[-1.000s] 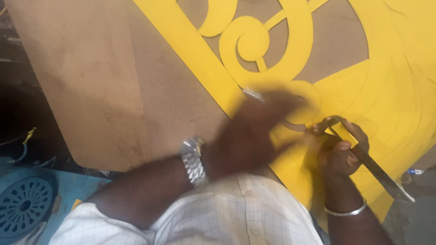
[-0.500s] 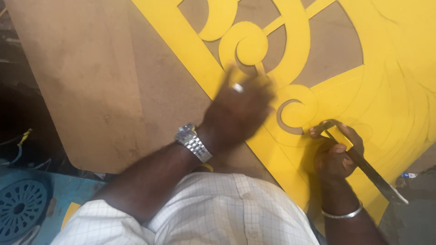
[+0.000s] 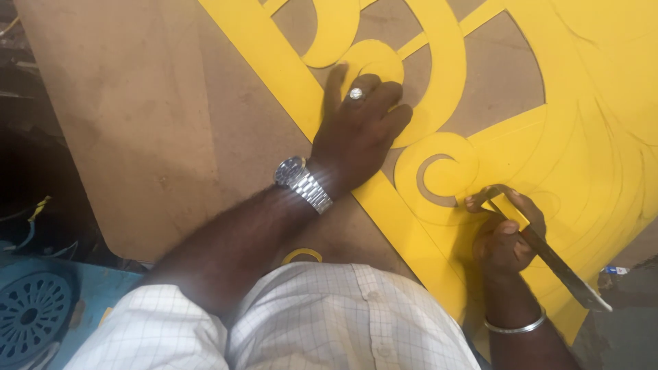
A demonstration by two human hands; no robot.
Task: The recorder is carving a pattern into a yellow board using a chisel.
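Observation:
A yellow cut-out sheet with scrolls and bands lies on a brown board. My left hand, with a ring and a metal wristwatch, rests flat with fingers spread on a yellow spiral near the top. My right hand, with a metal bangle on its wrist, grips a long thin metal blade whose tip lies on the yellow sheet beside a small round scroll. A peeled yellow strip lies against the blade under my fingers.
The board's rounded corner ends at the lower left, over a dark floor with cables. A blue object with a round slotted grille lies at the bottom left. A small yellow offcut lies on the board near my shirt.
My left hand has moved up and to the left, away from my right hand, and now lies flat on the spiral. My right hand and the blade have barely shifted.

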